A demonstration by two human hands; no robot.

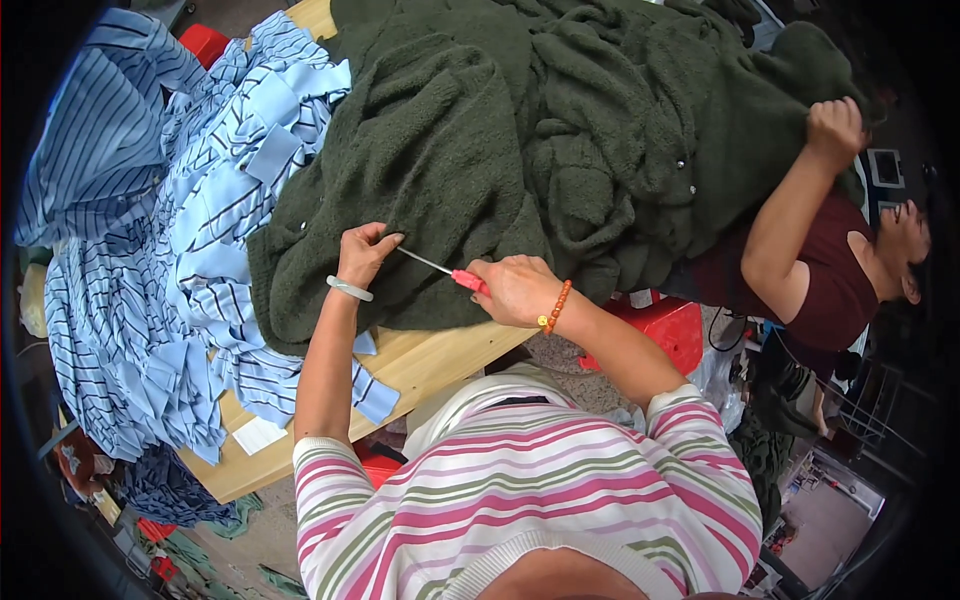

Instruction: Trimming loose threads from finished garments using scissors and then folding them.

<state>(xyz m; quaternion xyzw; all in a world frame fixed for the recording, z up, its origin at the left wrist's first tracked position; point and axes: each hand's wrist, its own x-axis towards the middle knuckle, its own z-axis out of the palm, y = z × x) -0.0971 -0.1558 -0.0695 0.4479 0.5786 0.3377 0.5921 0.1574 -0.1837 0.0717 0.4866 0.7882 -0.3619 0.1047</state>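
Observation:
A dark green fuzzy knit garment (420, 150) is spread in folds in front of me, with small shiny studs on it. My right hand (522, 290) grips the red handle of a thin-shafted metal hook tool (470, 281); its shaft points left across the knit. My left hand (368, 254) is closed in a pinch of thumb and fingers at the shaft's far end. Whether it pinches the tip, a yarn or the knit is too small to make out.
Blue striped knit pieces (230, 190) are heaped at left on the wooden table (440, 365). At right, a co-worker in a dark red shirt (835, 285) raises a hand at the green knit. A red plastic stool (665, 335) stands beyond the table's near edge.

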